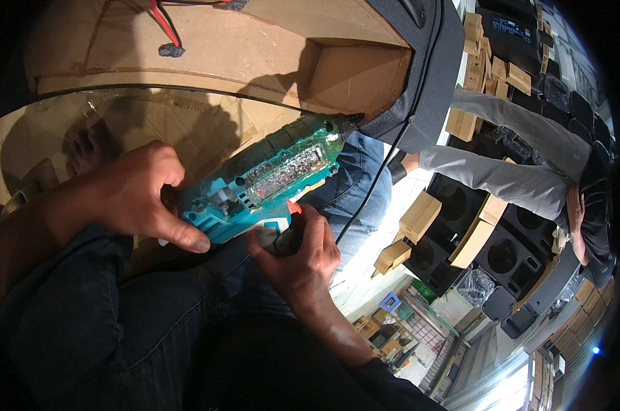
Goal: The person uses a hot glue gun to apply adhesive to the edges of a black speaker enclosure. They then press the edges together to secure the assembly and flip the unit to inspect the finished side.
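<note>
A teal power tool [275, 168] with a dark tapering nose lies slantwise across my lap, its nose toward the upper right. Its housing is grimy, and a worn silvery label runs along the side. My left hand [142, 195] is closed around the rear end, thumb on the lower edge. At the underside, my right hand [299, 257] grips a white and teal part [274, 227] of the tool. A small red piece [294, 207] shows by the right fingertips. The right palm hides the rest of what the fingers hold.
An open speaker cabinet [255, 31] stands in front, with red and black wires [162, 24] inside. A black cable [375, 185] hangs past my knee. Cardboard [207, 109] lies beneath. On the right are cartons [419, 216], black speaker boxes [505, 250] and another person's grey-trousered legs [501, 178].
</note>
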Tool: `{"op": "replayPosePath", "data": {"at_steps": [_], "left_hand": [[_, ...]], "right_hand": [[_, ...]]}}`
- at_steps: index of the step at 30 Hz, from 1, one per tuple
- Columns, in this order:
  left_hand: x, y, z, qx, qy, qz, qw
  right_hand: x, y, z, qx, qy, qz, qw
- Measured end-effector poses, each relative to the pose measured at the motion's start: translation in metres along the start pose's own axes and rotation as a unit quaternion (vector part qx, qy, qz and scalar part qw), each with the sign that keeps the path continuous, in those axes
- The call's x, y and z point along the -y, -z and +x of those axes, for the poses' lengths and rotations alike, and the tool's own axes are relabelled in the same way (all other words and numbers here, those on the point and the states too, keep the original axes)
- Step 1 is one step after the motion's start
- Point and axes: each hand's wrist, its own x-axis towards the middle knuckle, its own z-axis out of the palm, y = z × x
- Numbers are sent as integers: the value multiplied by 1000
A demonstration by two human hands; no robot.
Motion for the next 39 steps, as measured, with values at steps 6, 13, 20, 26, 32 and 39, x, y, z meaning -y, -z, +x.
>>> {"op": "replayPosePath", "data": {"at_steps": [6, 13, 20, 26, 32, 39], "left_hand": [[-2, 4, -1, 15, 11, -5, 1000], [-5, 7, -2, 18, 16, -22, 999], [-3, 5, -3, -1, 2, -48, 999], [-4, 6, -4, -5, 6, -41, 999], [-4, 6, -4, -8, -3, -31, 999], [-7, 8, -3, -5, 22, -19, 1000]], "right_hand": [[-1, -2, 2, -17, 21, 4, 1000], [2, 0, 4, -14, 12, 8, 1000], [4, 1, 4, -8, 6, 10, 1000], [3, 1, 6, -4, 6, 10, 1000], [3, 2, 8, -8, 15, 16, 1000], [2, 2, 11, -26, 33, 12, 999]]}}
